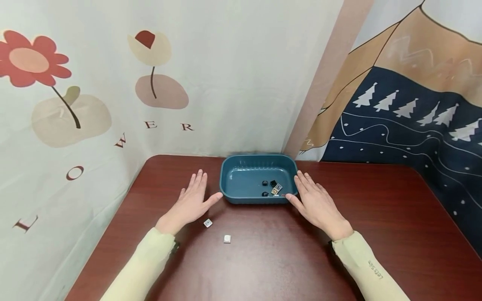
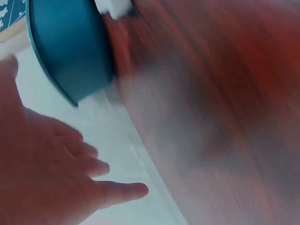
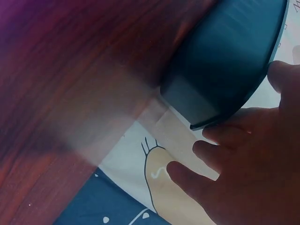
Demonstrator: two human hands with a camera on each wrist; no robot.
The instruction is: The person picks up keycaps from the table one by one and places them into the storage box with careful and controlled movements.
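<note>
A teal rectangular plastic basin stands at the back of the table, with several small black and pale keycap-like pieces in its right front part. My left hand is at its left, fingers extended and thumb reaching the front left corner. On the right side, my right hand has straight fingers along the basin's rim, the thumb at its front right corner. Neither hand grips anything. Two small white keycaps lie on the table near my left hand: one keycap just below it, another keycap farther forward.
The dark red-brown wooden table has rounded back corners. Behind it hangs a pale curtain printed with flowers and letters. At the right is a navy and tan cloth with white trees.
</note>
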